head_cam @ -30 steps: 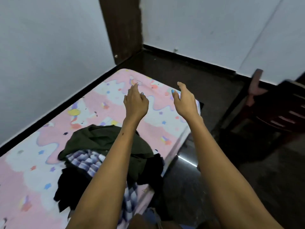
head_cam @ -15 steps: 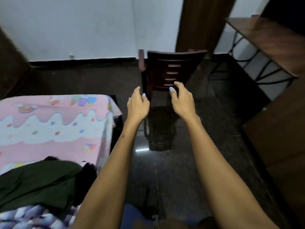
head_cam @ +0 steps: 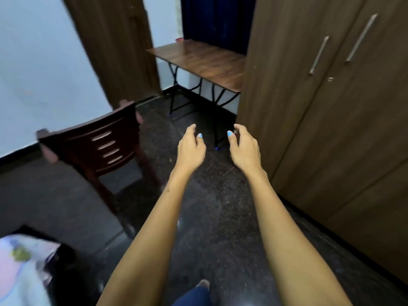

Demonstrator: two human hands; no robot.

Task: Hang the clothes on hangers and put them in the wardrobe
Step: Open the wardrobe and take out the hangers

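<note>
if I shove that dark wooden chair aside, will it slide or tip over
The chair would probably slide: the dark floor looks polished and reflective. It looks like solid wood, so likely heavy for its size. A push high on the slatted backrest might tip it instead; pushing low seems safer.

A dark wooden chair (head_cam: pixel 103 149) with a slatted back stands on the dark speckled floor (head_cam: pixel 212 217), left of centre. Behind it, a brown curtain (head_cam: pixel 114 47) hangs against the pale wall (head_cam: pixel 39 69). A folding table (head_cam: pixel 205 62) with black legs stands farther back. At the lower left corner, blurred, lies what seems a patterned bed (head_cam: pixel 19 272) edge.
</note>
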